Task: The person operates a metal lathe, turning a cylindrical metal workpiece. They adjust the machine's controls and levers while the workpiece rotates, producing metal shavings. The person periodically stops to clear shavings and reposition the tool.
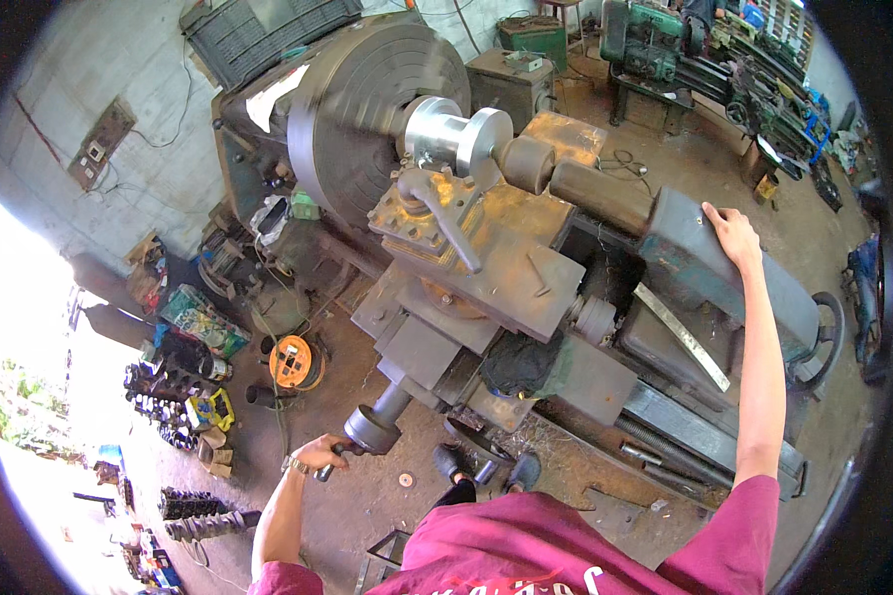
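Observation:
My left hand [318, 453], with a watch on its wrist, is closed round the crank handle [335, 461] of the lathe's cross-slide handwheel [371, 429]. My right arm is stretched far out, and my right hand [734, 235] lies with its fingers extended on top of the tailstock [700, 248]. Between the large round chuck [367, 119] and the tailstock centre [526, 164] sits a shiny, stepped metal workpiece [456, 139]. The chuck jaws look blurred. In front of the workpiece stands the tool post [422, 223] with its lever [451, 228]; where the cutting tip meets the metal is hidden.
A flat metal bar [682, 337] leans across the bed beside the tailstock. A dark cloth [521, 364] lies on the carriage. On the floor at left are an orange cable reel [296, 363] and several machine parts. Another green lathe [665, 50] stands far right.

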`<action>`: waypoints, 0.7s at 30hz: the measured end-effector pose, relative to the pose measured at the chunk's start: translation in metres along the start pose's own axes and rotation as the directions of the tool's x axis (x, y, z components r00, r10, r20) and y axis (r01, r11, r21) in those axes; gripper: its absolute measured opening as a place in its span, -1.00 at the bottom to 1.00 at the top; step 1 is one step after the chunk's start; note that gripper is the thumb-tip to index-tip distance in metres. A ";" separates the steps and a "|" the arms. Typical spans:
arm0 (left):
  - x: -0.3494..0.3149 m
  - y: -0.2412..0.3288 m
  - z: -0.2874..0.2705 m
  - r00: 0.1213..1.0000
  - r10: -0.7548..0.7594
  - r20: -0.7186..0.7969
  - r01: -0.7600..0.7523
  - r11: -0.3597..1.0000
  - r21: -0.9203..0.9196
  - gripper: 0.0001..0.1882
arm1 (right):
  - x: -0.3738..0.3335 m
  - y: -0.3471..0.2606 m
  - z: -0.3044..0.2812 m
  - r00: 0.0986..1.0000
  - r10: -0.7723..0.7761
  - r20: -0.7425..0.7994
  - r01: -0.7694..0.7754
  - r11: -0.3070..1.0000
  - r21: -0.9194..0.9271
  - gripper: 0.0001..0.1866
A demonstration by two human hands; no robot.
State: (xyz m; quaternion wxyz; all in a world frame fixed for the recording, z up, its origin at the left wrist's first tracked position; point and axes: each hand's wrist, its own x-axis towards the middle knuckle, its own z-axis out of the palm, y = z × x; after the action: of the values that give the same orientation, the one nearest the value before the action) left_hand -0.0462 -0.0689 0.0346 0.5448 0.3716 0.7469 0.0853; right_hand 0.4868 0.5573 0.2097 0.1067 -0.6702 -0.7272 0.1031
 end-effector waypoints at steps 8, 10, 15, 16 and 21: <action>0.000 0.012 0.035 0.863 -0.016 -0.506 0.162 0.956 0.245 -0.59 | 0.004 0.003 0.003 1.000 0.009 -0.016 -0.009 1.000 -0.012 -0.24; -0.002 0.012 0.040 0.806 0.072 -0.587 0.136 0.944 0.302 -0.61 | 0.003 0.002 0.001 1.000 0.010 0.009 -0.010 1.000 0.009 -0.23; 0.002 0.001 0.015 0.922 -0.026 -0.387 0.079 0.989 0.123 -0.55 | 0.001 -0.001 -0.003 0.999 0.011 0.035 -0.012 0.999 0.036 -0.24; 0.006 0.000 0.007 0.939 0.008 -0.344 0.029 0.994 0.101 -0.55 | 0.002 -0.001 -0.003 0.999 0.008 0.033 -0.009 1.000 0.023 -0.25; 0.007 0.007 -0.001 0.952 -0.130 -0.279 0.157 0.985 0.077 -0.57 | 0.003 0.001 -0.001 0.999 0.043 0.030 -0.043 0.999 0.003 -0.26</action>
State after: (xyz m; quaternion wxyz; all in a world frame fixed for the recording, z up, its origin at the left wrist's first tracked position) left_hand -0.0445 -0.0589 0.0331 0.4228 0.3271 0.8431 0.0589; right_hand 0.4877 0.5605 0.2104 0.0950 -0.6838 -0.7140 0.1167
